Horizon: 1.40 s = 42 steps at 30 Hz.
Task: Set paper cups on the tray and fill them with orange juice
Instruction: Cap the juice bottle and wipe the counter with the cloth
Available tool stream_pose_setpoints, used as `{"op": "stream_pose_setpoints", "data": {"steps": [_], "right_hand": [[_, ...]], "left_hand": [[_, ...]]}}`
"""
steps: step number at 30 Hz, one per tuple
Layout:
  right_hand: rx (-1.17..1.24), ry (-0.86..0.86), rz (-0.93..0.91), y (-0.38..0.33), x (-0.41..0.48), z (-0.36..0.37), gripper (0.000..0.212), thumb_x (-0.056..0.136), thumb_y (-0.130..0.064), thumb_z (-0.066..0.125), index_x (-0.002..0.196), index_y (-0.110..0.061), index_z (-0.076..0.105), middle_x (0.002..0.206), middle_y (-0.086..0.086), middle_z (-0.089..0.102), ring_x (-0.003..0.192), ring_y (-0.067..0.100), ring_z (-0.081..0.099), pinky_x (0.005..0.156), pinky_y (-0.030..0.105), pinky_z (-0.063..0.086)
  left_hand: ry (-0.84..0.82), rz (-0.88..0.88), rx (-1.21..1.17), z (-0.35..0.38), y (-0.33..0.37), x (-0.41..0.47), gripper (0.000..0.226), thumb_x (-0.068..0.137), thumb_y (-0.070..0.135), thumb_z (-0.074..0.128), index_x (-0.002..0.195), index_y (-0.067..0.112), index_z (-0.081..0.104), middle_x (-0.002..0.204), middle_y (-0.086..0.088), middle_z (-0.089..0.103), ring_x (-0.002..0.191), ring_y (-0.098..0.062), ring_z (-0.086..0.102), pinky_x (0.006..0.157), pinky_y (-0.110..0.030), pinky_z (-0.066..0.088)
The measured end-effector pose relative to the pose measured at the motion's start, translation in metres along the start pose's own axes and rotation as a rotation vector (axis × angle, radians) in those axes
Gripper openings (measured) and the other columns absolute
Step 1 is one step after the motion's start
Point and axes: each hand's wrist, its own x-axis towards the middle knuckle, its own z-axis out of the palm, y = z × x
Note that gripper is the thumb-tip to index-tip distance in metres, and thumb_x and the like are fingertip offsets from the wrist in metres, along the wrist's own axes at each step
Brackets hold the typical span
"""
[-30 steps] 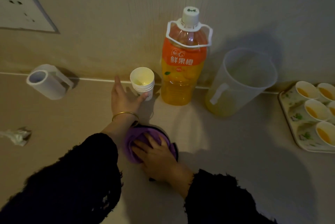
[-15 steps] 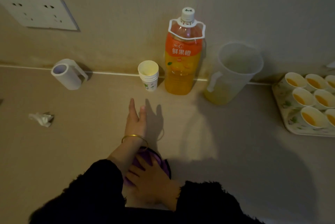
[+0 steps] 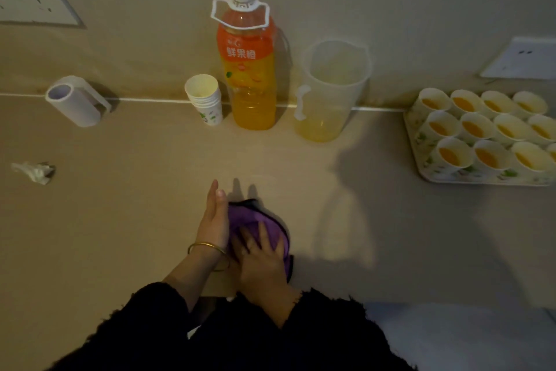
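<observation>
purple cloth [image 3: 255, 215] lies in front of the juice bottle [image 3: 247, 70]; right hand [image 3: 264, 261] presses flat on it, left hand [image 3: 214, 220] straight-fingered against its edge. filled paper cups [image 3: 478, 127] sit on the tray [image 3: 481, 180], right of the bottle.

On tabletop [image 3: 135, 196], right grip [image 3: 261, 256] is pressing flat on purple cloth [image 3: 254, 215]; left grip [image 3: 214, 220] is standing edge-on against it. Juice-filled cups [image 3: 448, 155] are sitting on tray [image 3: 481, 181], far right.

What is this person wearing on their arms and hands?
The left sleeve and right sleeve are black and fuzzy, ragged at the cuffs. A thin gold bangle circles the left wrist. The left hand and right hand are bare, no gloves.
</observation>
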Motion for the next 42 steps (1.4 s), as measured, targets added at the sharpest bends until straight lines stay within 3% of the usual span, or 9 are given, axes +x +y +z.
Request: {"op": "stream_pose_setpoints", "data": {"steps": [2,6,10,15,24,28,33,39,42], "right_hand": [[-0.002,0.101,0.073,0.016,-0.003,-0.006,0.052,0.086,-0.040,0.042,0.136,-0.032,0.050,0.147,-0.006,0.042,0.139,0.033,0.032,0.101,0.067,0.028],[0.125,0.162,0.342,0.054,-0.010,-0.011,0.053,0.080,-0.052,0.033,0.110,-0.030,0.072,0.122,-0.004,0.066,0.113,0.036,0.061,0.077,0.065,0.046],[0.138,0.226,0.418,0.092,-0.021,-0.018,0.068,0.088,-0.056,0.012,0.140,-0.029,0.046,0.151,-0.006,0.036,0.141,0.034,0.027,0.102,0.068,0.021],[0.163,0.214,0.552,0.149,-0.030,-0.025,0.056,0.100,-0.050,0.020,0.152,-0.030,0.014,0.160,-0.010,0.005,0.147,0.025,-0.004,0.111,0.060,0.009],[0.186,0.275,0.701,0.214,-0.036,-0.047,0.057,0.100,-0.050,0.022,0.151,-0.026,0.018,0.160,-0.005,0.009,0.146,0.026,0.002,0.110,0.059,0.014],[0.247,0.342,0.844,0.204,-0.016,-0.050,0.061,0.100,-0.046,0.025,0.152,-0.015,0.014,0.160,0.004,0.010,0.146,0.029,0.003,0.114,0.054,0.011],[0.097,0.316,0.637,0.174,0.023,-0.056,0.062,0.100,-0.033,0.036,0.152,-0.010,0.010,0.160,0.006,0.011,0.146,0.031,0.006,0.116,0.046,0.012],[0.014,0.201,0.404,0.124,0.065,-0.055,0.078,0.095,-0.030,0.051,0.152,-0.010,0.001,0.160,0.005,0.002,0.147,0.028,0.000,0.118,0.041,0.002],[-0.005,0.159,0.313,0.103,0.072,-0.051,0.072,0.096,-0.024,0.046,0.152,-0.011,0.003,0.160,0.004,-0.002,0.147,0.025,-0.004,0.118,0.040,-0.001]], "left_hand": [[-0.007,0.016,0.035,0.007,-0.002,-0.006,0.074,0.084,0.069,0.019,0.148,0.033,0.015,0.151,-0.005,0.030,0.139,-0.021,0.029,0.114,-0.041,0.025],[-0.013,0.018,0.066,0.016,-0.010,-0.014,0.062,0.092,0.055,0.014,0.149,0.030,0.014,0.154,-0.004,0.025,0.140,-0.020,0.025,0.115,-0.037,0.022],[-0.036,-0.018,0.046,0.019,-0.015,-0.019,0.080,0.082,0.074,0.011,0.149,0.031,0.013,0.155,-0.003,0.023,0.141,-0.020,0.023,0.116,-0.042,0.019],[-0.070,-0.035,0.030,0.022,-0.018,-0.019,0.103,0.058,0.086,0.014,0.148,0.036,0.012,0.155,-0.001,0.022,0.141,-0.019,0.024,0.116,-0.042,0.017],[-0.117,-0.024,-0.011,0.027,-0.012,-0.024,0.094,0.065,0.083,0.016,0.147,0.037,0.014,0.155,0.001,0.020,0.141,-0.021,0.025,0.117,-0.045,0.018],[-0.164,-0.023,-0.058,0.024,-0.004,-0.027,0.058,0.090,0.062,0.019,0.143,0.040,0.017,0.151,0.000,0.025,0.137,-0.026,0.031,0.102,-0.038,0.042],[-0.187,-0.006,-0.084,0.013,0.017,-0.017,0.050,0.100,0.041,0.014,0.148,0.029,0.013,0.146,-0.001,0.025,0.132,-0.018,0.035,0.084,-0.037,0.055],[-0.217,0.007,-0.062,-0.005,0.034,-0.007,0.050,0.100,0.042,0.013,0.148,0.030,0.012,0.149,-0.008,0.023,0.059,0.014,0.060,0.091,-0.052,0.047],[-0.232,-0.014,-0.072,-0.014,0.036,-0.007,0.050,0.099,0.045,0.013,0.148,0.033,0.011,0.141,-0.005,0.029,0.051,0.016,0.057,0.086,-0.048,0.050]]}}
